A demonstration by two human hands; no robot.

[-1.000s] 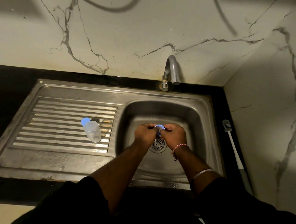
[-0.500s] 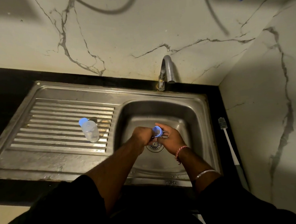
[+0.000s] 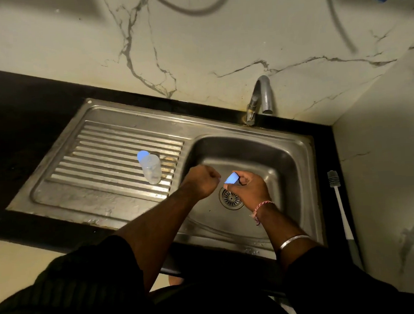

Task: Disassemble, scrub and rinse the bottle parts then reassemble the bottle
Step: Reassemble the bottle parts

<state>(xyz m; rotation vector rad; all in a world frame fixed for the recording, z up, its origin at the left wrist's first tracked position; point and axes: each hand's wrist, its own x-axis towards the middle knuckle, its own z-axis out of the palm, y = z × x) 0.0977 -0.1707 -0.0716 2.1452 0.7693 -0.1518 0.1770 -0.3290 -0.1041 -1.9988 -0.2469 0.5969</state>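
A small clear plastic bottle [image 3: 150, 169] with a blue end lies on the ribbed draining board [image 3: 109, 162] left of the basin. My right hand [image 3: 248, 190] pinches a small blue bottle part [image 3: 231, 179] over the steel sink basin [image 3: 282, 176], just above the drain [image 3: 231, 198]. My left hand [image 3: 202, 183] hovers beside it with fingers curled into a fist, a short gap away from the blue part; whether it holds anything is hidden.
A steel tap [image 3: 260, 100] stands behind the basin, with no water seen running. A long white bottle brush [image 3: 341, 204] lies on the black counter right of the sink. Marble walls close the back and right.
Both hands were together on the blue part over the drain. Now my left hand has pulled away to the left, and the right hand alone holds the part.
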